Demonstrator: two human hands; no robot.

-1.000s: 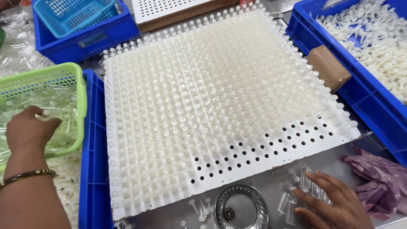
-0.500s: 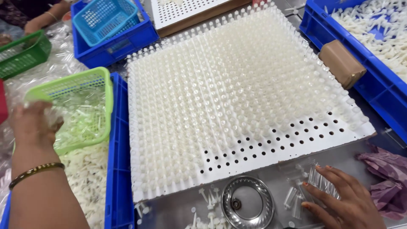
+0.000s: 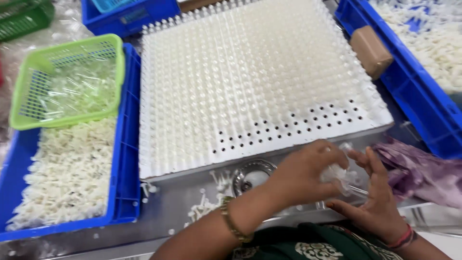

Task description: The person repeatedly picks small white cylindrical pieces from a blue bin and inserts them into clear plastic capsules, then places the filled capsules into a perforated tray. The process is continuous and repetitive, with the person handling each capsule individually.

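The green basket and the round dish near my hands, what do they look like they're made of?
Green basket: moulded plastic, likely, given its uniform colour and slotted mesh walls. Round dish: metal, probably steel, with a shiny grey reflective rim.

Two hands showed, the left hand (image 3: 308,175) and the right hand (image 3: 375,202), each with one bangle at its wrist. One white perforated board (image 3: 260,91) lay on the worktop (image 3: 168,212), its pegs too many to count. There were four blue crates: one at left (image 3: 122,144), one at right (image 3: 414,91), and two at the top edge (image 3: 130,17). Green baskets numbered two, one light (image 3: 67,82) and one dark (image 3: 24,17). One round metal dish (image 3: 250,175), one brown block (image 3: 370,50) and one purple cloth (image 3: 423,171) completed the count.
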